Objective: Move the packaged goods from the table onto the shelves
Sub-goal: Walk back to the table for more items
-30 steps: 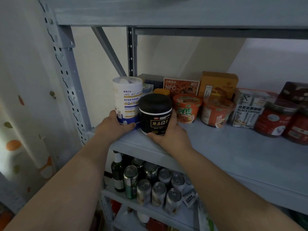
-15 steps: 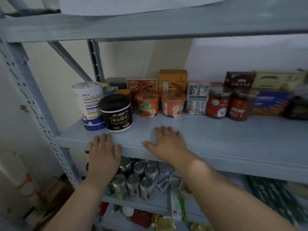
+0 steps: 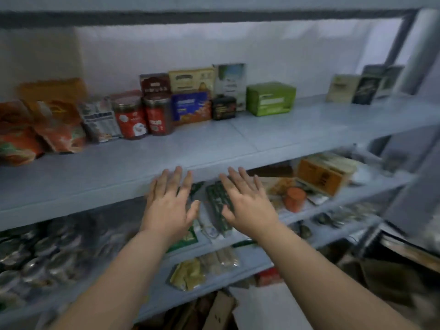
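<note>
The left hand (image 3: 170, 206) and right hand (image 3: 247, 206) are flat, fingers spread, holding nothing, side by side at the front edge of the grey shelf (image 3: 214, 144). The packaged goods (image 3: 190, 104) stand along the back of that shelf, with red jars (image 3: 129, 115) and a green box (image 3: 270, 98) among them.

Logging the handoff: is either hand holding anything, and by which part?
Nothing is held. The left hand and right hand are both open, fingers spread, empty.
</note>
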